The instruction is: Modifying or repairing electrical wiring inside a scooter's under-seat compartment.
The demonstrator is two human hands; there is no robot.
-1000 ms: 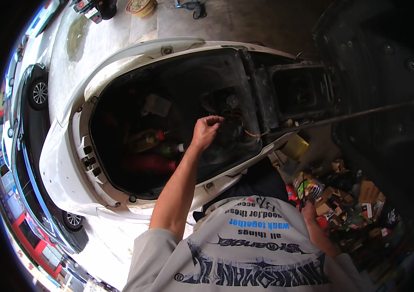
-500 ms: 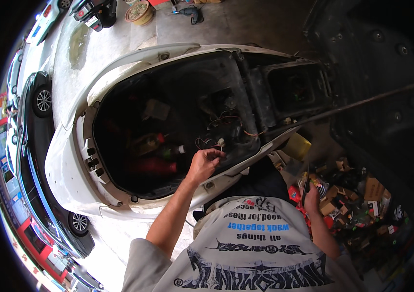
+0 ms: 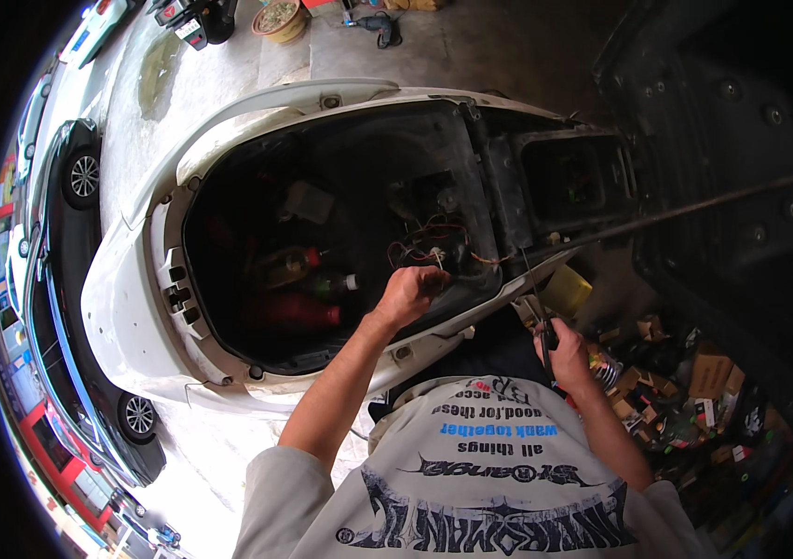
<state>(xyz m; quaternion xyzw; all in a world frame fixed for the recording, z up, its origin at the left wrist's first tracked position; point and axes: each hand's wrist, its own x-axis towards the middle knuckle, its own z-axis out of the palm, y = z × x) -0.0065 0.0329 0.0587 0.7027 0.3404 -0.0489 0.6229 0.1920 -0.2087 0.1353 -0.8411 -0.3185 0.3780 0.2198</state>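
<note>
Your left hand (image 3: 410,292) is fisted around red wires (image 3: 420,244) at the open compartment (image 3: 229,279) rim; what its fingers pinch is hidden. It has drawn nearer your chest than before. Your right hand (image 3: 566,352) grips a dark tool (image 3: 547,334) beside a yellow box (image 3: 566,291). Red bottles (image 3: 298,310) lie inside.

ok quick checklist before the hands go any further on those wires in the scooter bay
1. Left hand closed at the wire bundle: ok.
2. Right hand gripping a thin dark tool: ok; its kind: cannot tell.
3. Wires loose, not tidied: not ok.
4. Bottles lying in the open scooter compartment, apart from the left hand: ok.
5. Prop rod spans the opening: ok.
6. Power disconnected: cannot tell.
</note>
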